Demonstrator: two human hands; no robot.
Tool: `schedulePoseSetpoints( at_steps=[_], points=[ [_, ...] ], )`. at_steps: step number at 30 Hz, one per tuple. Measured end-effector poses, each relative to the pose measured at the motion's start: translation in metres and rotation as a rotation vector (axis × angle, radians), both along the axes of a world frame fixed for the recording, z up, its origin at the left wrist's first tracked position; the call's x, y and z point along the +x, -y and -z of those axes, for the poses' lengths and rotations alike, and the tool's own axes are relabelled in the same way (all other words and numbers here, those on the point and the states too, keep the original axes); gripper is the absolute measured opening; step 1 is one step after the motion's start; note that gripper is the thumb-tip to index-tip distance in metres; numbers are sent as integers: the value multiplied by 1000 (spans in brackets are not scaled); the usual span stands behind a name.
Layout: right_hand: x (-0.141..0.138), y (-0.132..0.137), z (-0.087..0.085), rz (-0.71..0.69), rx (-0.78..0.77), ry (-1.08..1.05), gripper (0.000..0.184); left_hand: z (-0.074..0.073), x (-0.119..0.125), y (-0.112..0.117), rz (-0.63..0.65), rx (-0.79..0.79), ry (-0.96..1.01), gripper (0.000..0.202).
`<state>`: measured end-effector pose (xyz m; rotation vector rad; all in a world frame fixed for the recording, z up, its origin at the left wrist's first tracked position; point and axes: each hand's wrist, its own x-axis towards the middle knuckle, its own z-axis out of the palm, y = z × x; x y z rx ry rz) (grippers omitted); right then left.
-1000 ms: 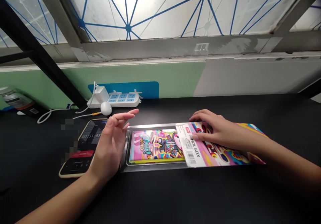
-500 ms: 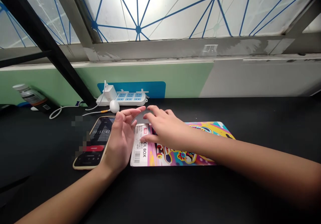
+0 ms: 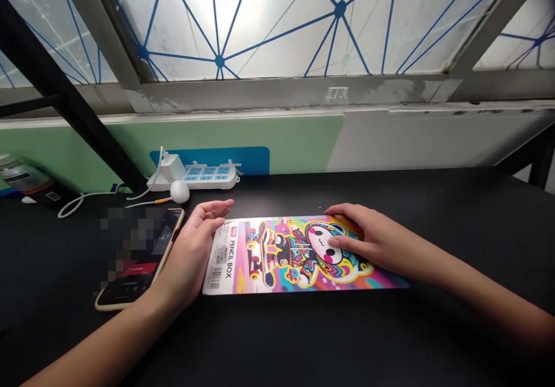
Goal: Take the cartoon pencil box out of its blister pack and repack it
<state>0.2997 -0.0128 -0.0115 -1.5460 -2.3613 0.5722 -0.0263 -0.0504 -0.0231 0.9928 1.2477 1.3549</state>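
Observation:
A flat pencil box (image 3: 299,257) lies on the black tabletop, its long side running left to right. Its bright cover carries a cartoon figure on a skateboard, and the white left end reads "PENCIL BOX" above a barcode. Along that end rests my left hand (image 3: 191,254), thumb at the far left corner and fingers stretched out past it. My right hand (image 3: 368,233) grips the right part of the box: the thumb presses on the printed face, and the fingers reach over the far edge. Its fingertips are partly hidden.
A phone (image 3: 165,242) in a pale case lies left of my left hand, partly pixelated. Behind it are a white power strip (image 3: 212,177), a round white plug piece (image 3: 179,191) and cables. A bottle (image 3: 30,181) stands far left, near a black slanted post (image 3: 87,121).
My right hand has moved from the label end to the box's right part, uncovering the cartoon. My left hand has come against the left end. The view has shifted to the right.

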Motion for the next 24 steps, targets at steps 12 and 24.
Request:
schedulePoseSetpoints(
  at_steps=[12, 24],
  points=[
    [-10, 15, -5, -19, 293, 2, 47, 0, -19, -2, 260, 323, -869, 34],
    [-12, 48, -20, -199, 925, -76, 18, -25, -35, 11, 136, 1059, -929, 27]
  ],
)
